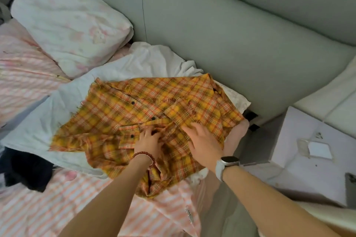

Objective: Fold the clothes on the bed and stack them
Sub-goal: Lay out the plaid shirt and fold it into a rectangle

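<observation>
Head view: left hand [149, 140] fingers pinch plaid shirt [123, 106]; right hand [204, 140] fingers spread flat.

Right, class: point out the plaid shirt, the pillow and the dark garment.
plaid shirt [123, 113]: head view, on its flat back panel.
pillow [67, 25]: head view, middle of its top face.
dark garment [28, 171]: head view, on its crumpled middle.

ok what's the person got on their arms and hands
Both forearms are bare, no sleeves in view. The left hand has a bracelet of dark reddish-brown beads at the wrist. The right hand has a smartwatch at the wrist, with a dark rectangular face on a pale grey-white band. No rings or gloves show.
</observation>
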`<action>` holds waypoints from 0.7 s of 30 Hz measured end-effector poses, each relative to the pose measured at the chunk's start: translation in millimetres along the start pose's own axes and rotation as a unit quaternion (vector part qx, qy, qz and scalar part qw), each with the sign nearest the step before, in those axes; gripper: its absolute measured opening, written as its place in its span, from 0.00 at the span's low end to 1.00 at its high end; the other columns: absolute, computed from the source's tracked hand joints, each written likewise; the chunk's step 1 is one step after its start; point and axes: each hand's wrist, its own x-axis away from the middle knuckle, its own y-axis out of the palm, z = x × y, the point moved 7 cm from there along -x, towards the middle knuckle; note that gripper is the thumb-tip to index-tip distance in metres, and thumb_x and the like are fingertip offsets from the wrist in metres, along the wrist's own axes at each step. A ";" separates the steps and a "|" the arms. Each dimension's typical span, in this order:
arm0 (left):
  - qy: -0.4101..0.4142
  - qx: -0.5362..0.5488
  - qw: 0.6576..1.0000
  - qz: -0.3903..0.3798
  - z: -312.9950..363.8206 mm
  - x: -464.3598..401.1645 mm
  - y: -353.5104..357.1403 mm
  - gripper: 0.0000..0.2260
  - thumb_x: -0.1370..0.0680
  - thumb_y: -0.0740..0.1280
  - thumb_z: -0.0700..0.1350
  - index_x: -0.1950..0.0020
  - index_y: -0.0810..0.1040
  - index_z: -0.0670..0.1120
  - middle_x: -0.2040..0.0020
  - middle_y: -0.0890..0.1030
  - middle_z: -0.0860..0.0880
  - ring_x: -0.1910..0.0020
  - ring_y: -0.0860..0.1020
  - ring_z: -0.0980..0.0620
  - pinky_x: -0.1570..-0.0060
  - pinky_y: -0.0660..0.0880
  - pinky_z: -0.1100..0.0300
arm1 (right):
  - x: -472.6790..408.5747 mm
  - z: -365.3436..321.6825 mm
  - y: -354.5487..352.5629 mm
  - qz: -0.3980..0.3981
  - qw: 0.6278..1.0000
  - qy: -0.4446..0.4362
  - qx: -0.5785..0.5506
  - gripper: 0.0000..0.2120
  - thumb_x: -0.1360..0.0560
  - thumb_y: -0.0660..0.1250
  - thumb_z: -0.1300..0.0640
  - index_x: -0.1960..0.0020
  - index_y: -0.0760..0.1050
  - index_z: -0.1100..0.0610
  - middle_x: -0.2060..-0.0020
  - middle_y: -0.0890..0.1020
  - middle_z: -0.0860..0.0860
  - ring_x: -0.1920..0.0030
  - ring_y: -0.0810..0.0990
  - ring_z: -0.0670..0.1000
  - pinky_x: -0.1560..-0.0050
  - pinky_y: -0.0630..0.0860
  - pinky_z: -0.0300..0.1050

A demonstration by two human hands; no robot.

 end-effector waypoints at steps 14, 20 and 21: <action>0.110 0.279 0.945 0.129 -16.8 101.5 -50.2 0.08 0.21 0.63 0.43 0.52 0.77 0.39 0.63 0.79 0.44 0.64 0.76 0.46 0.65 0.68 0.59 | 21.0 -44.3 25.3 -0.188 0.974 -0.113 0.054 0.17 0.20 0.54 0.51 0.32 0.66 0.50 0.38 0.70 0.50 0.37 0.67 0.53 0.38 0.62 0.52; 0.067 0.305 0.932 0.182 -35.9 190.8 -50.8 0.06 0.23 0.65 0.41 0.58 0.78 0.41 0.63 0.79 0.44 0.63 0.76 0.46 0.61 0.69 0.59 | 140.6 -82.0 47.6 -0.127 0.969 -0.073 -0.201 0.17 0.20 0.55 0.48 0.35 0.70 0.54 0.43 0.72 0.48 0.45 0.70 0.46 0.44 0.68 0.39; 0.061 0.319 0.925 0.197 -38.3 208.2 -54.2 0.05 0.23 0.66 0.40 0.59 0.77 0.44 0.64 0.79 0.46 0.63 0.76 0.48 0.62 0.69 0.62 | 159.5 -89.6 53.2 -0.129 0.963 -0.068 -0.226 0.19 0.21 0.55 0.45 0.33 0.68 0.51 0.42 0.71 0.45 0.43 0.69 0.44 0.43 0.67 0.37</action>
